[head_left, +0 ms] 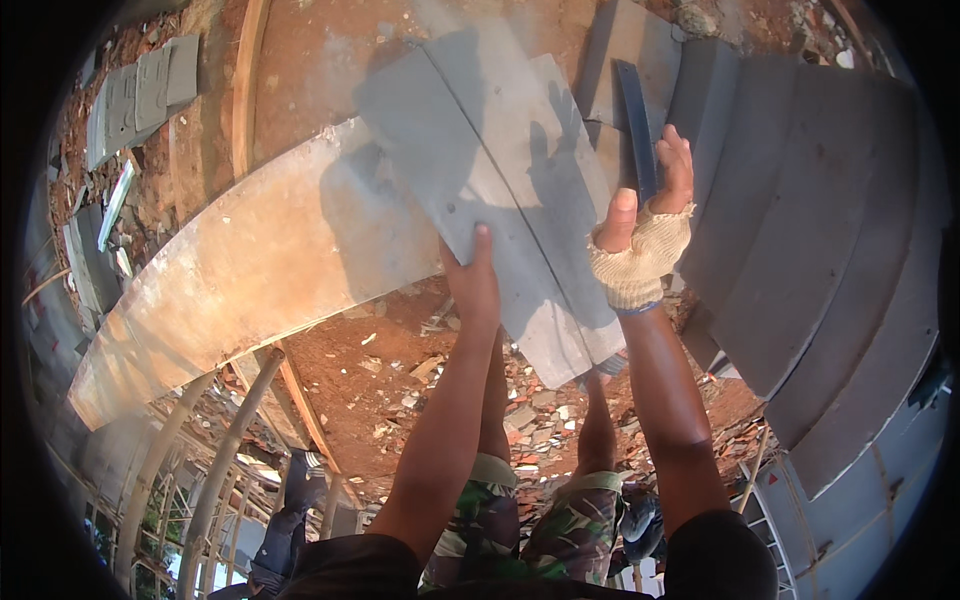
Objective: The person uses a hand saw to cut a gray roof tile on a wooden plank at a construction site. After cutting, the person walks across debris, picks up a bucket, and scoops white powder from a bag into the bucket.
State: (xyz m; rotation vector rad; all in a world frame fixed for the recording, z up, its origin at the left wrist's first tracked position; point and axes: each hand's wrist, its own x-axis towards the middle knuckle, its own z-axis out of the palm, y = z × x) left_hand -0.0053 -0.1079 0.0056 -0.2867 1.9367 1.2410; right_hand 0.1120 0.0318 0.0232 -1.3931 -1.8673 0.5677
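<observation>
At the far left, a stack of grey tiles [140, 95] lies on red earth strewn with rubble [420, 380], with pale curved metal bars [210, 470] below it. A long, pale concrete slab [240, 270] runs across the left half of the view, sunlit and stained. Next comes the left hand [475, 285], bare, its grip closed on the lower edge of a flat grey roof sheet [500, 160] with the thumb on top; the sheet is held up in front of the person, overlapping the slab's right end and shadowed by the arms. The right hand [650, 220], in a worn knit glove with bare fingers, rests against the sheet's right edge beside a dark metal strip [635, 110]; its grip looks half open, fingers raised. At right, overlapping grey roof panels [830, 230] slope away.
</observation>
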